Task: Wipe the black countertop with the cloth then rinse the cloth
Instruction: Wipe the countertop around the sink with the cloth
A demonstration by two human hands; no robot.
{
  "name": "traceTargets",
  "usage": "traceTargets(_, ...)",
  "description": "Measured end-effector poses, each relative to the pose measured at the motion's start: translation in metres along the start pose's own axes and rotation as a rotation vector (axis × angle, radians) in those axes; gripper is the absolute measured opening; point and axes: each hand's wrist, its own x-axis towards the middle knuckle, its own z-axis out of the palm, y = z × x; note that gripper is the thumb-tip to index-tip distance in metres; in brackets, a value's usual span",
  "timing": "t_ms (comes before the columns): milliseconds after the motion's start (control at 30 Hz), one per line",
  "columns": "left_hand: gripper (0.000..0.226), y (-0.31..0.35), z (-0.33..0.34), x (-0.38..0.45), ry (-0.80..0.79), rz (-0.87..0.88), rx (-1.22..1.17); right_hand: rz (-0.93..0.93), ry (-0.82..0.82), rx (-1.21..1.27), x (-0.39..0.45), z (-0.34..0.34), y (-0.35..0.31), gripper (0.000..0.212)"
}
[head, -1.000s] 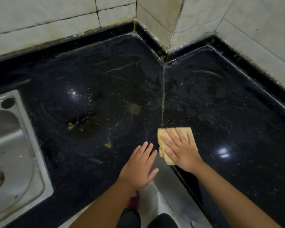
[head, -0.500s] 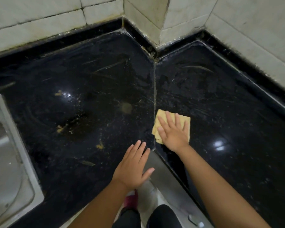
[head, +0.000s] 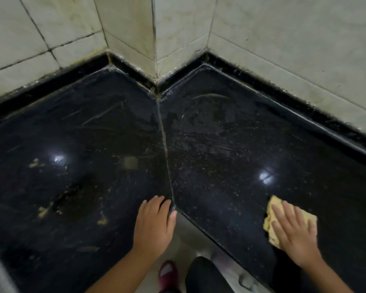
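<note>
Your right hand (head: pixel 295 231) lies flat with straight fingers on the cloth (head: pixel 272 218), pressing it to the surface (head: pixel 230 166); your left hand (head: pixel 153 225) rests relaxed, holding nothing, at the front edge by the seam (head: pixel 164 149). You look to be mid-wipe, with rinsing not yet begun. Yellow crumbs (head: pixel 43 211) lie well beyond your left hand, so the next strokes likely need to carry the cloth past the seam toward them.
</note>
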Motion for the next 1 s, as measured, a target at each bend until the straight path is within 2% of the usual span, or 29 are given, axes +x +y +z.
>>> traceTargets(100, 0.06, 0.015, 0.0, 0.029, 0.03, 0.038, -0.007, 0.141, 0.029, 0.079, 0.025, -0.018, 0.003, 0.056)
traceTargets(167, 0.047, 0.026, 0.004, 0.052, 0.013, 0.058, 0.011, 0.198, 0.044, 0.095, 0.055, -0.033, -0.01, 0.05)
traceTargets(300, 0.046, 0.041, 0.02, 0.081, -0.045, 0.033, 0.085, 0.165, 0.033, 0.107, 0.127, -0.058, -0.059, 0.051)
traceTargets(400, 0.047, 0.046, 0.029, 0.092, -0.078, -0.025, 0.132, -0.023, -0.003, 0.067, 0.162, -0.066, -0.113, 0.05)
traceTargets(500, 0.047, 0.049, 0.034, 0.104, -0.081, -0.054, 0.13, -0.249, -0.042, 0.001, 0.161, -0.062, -0.151, 0.05)
traceTargets(600, 0.046, 0.046, 0.038, 0.113, -0.042, -0.051, 0.071, -0.475, -0.094, -0.071, 0.13, -0.048, -0.137, 0.059)
traceTargets(667, 0.051, 0.041, 0.04, 0.116, -0.022, -0.025, 0.054, -0.633, -0.014, -0.222, 0.109, -0.034, -0.094, 0.072)
traceTargets(733, 0.064, 0.036, 0.042, 0.116, -0.034, 0.007, 0.093, -0.498, -0.047, -0.297, 0.092, -0.029, -0.044, 0.058)
traceTargets(833, 0.071, 0.035, 0.043, 0.114, -0.072, 0.015, 0.104, -0.251, -0.061, -0.212, 0.112, -0.052, 0.015, 0.065)
traceTargets(867, 0.07, 0.035, 0.044, 0.113, -0.076, 0.017, 0.112, -0.147, -0.074, -0.137, 0.125, -0.062, 0.024, 0.06)
traceTargets(1000, 0.055, 0.035, 0.045, 0.114, -0.035, 0.05, 0.156, 0.099, 0.043, 0.097, 0.19, -0.093, -0.011, 0.052)
